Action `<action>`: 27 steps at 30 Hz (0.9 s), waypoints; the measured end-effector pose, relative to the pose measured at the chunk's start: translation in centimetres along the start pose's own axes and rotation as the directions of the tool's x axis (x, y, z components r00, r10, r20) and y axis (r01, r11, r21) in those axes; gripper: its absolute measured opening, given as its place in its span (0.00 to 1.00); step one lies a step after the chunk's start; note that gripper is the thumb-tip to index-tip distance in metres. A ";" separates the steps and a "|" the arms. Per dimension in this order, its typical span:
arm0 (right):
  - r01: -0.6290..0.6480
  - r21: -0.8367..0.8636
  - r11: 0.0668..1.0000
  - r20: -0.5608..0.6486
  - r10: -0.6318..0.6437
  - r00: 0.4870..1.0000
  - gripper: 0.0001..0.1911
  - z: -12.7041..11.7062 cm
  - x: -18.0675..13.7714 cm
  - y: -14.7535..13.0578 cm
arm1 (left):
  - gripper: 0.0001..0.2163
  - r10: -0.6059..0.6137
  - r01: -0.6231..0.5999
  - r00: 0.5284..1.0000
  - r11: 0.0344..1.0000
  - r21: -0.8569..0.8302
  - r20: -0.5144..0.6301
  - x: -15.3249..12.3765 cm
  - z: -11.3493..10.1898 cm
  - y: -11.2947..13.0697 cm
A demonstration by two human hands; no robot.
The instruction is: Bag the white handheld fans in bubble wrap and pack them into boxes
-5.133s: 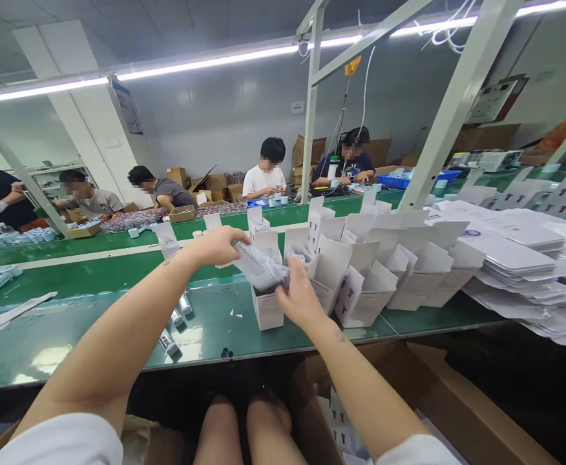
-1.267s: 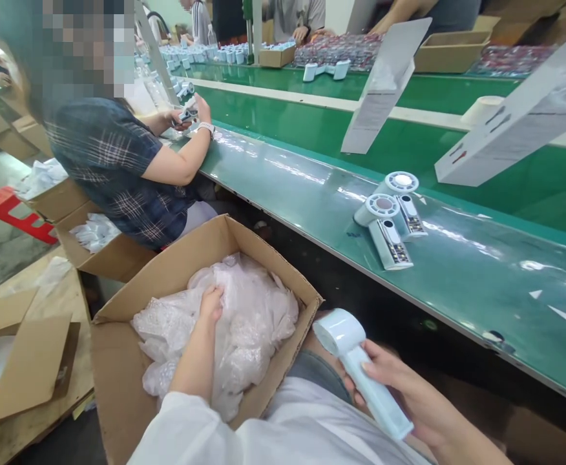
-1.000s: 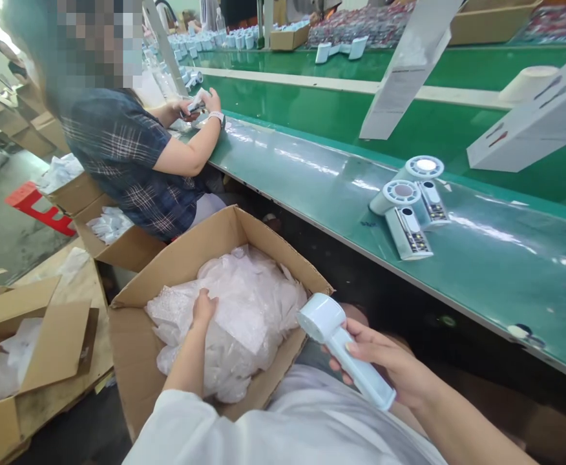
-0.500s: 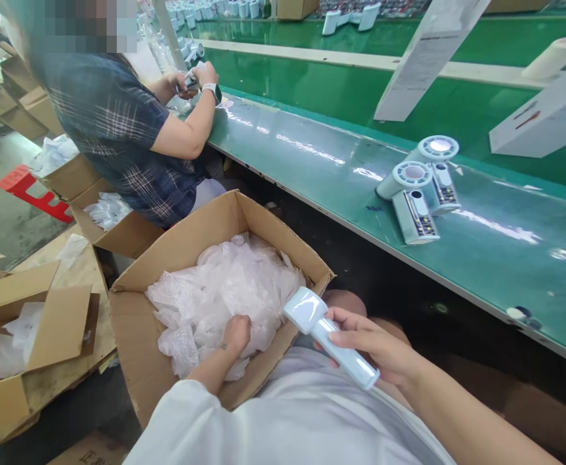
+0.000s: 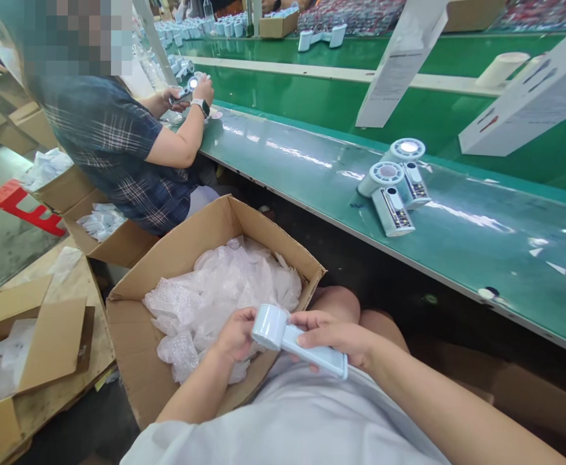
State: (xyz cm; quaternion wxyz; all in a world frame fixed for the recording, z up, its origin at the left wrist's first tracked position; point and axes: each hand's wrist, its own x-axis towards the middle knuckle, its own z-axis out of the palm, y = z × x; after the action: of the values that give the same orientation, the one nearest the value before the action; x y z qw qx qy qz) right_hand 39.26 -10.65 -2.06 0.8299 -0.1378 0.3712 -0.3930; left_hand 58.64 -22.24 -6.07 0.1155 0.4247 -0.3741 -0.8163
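Observation:
My right hand (image 5: 334, 337) grips the handle of a pale blue handheld fan (image 5: 293, 338), held low over my lap with its round head pointing left. My left hand (image 5: 237, 334) is closed on clear bubble-wrap bags (image 5: 225, 297) at the near edge of an open cardboard box (image 5: 137, 349), right beside the fan's head. The box is filled with these bags. Two more fans (image 5: 392, 187) lie side by side on the green conveyor table (image 5: 481, 252) to my right.
A person in a plaid shirt (image 5: 113, 148) sits to my left at the same table, handling a small device. More cardboard boxes (image 5: 31, 349) with white bags stand on the floor at left. White cartons (image 5: 530, 97) and rows of fans sit farther along the belts.
My view swung from the carton row down to the box at my left. My right hand brought the fan leftward and lower; my left hand drew back through the bags toward the fan's head.

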 end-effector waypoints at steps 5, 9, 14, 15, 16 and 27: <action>0.036 -0.257 0.966 -0.129 -0.071 0.989 0.25 0.0 -1.5 0.1 | 0.15 0.243 -0.231 0.950 0.970 0.083 -0.195 0.2 0.2 0.7; 0.027 -0.405 0.914 -0.243 -0.135 0.961 0.21 0.9 -1.9 0.0 | 0.06 0.660 -0.554 0.751 0.635 0.539 -0.006 -1.1 1.7 1.3; 0.065 -0.015 0.998 -0.255 -0.066 0.965 0.25 1.0 -2.9 0.4 | 0.07 0.767 -0.771 0.438 0.053 0.634 0.469 -2.8 1.7 1.9; 0.091 0.012 0.996 -0.289 -0.084 0.954 0.24 1.1 -2.9 0.5 | 0.08 0.765 -0.778 0.401 -0.006 0.628 0.504 -3.1 1.9 1.7; 0.114 0.033 0.993 -0.329 -0.097 0.940 0.23 1.2 -2.9 0.6 | 0.09 0.762 -0.780 0.371 -0.055 0.623 0.531 -3.4 2.4 1.4; 0.176 0.238 0.955 -0.506 -0.033 0.862 0.05 2.3 -1.7 -2.5 | 0.02 0.698 -0.671 0.639 0.300 0.678 0.323 -0.9 8.8 2.4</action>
State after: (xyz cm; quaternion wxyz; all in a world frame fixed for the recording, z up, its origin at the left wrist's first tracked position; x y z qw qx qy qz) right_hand 38.84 -11.10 1.69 0.6947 0.0648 0.5053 -0.5078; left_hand 51.99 -18.94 -0.62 0.2709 0.2445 -0.8163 -0.4478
